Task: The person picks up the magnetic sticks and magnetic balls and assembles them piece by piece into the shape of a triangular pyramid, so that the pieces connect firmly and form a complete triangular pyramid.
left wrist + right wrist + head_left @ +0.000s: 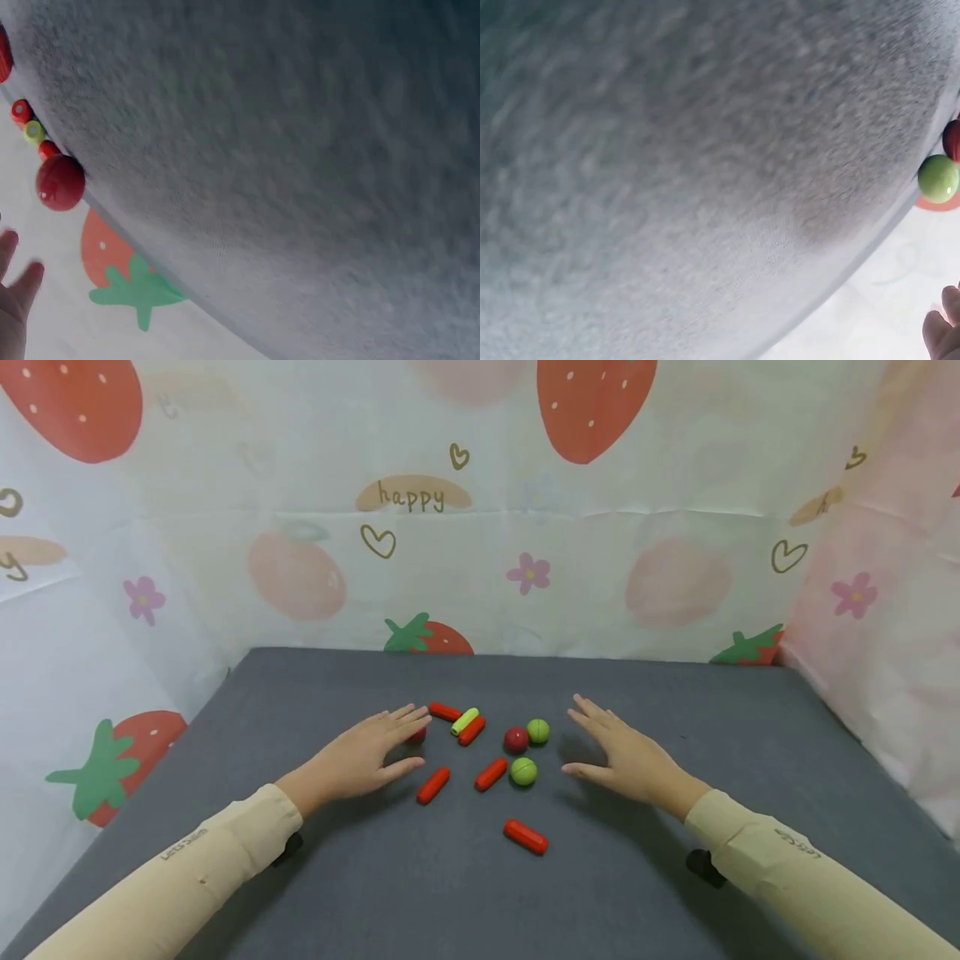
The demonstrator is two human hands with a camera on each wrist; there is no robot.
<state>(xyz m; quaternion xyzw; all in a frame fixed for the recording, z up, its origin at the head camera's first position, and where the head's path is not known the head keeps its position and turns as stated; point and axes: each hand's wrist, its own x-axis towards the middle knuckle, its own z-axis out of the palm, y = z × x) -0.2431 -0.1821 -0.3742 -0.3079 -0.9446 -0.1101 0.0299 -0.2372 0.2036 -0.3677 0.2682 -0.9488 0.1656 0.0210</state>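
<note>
A: Where are the hands?

B: Both hover low over the grey counter (300, 877), palms down. The left hand (360, 758) has its fingers straight and its grip released, holding nothing; its fingertips lie over a small red ball (417, 735) that peeks out beneath them. The right hand (626, 756) is likewise flat and released, just right of the loose pieces.

A: And the pieces?

B: They all lie bare on the counter, in no bowl or tray. Between the hands sit a dark red ball (515, 740) touching a green ball (537, 731), with another green ball (523, 771) just in front. A yellow-green stick (464, 721) lies between two red sticks (472, 731) near the left fingertips. Three more red sticks (492, 773) lie nearer the person, one (525, 836) well apart.
</note>
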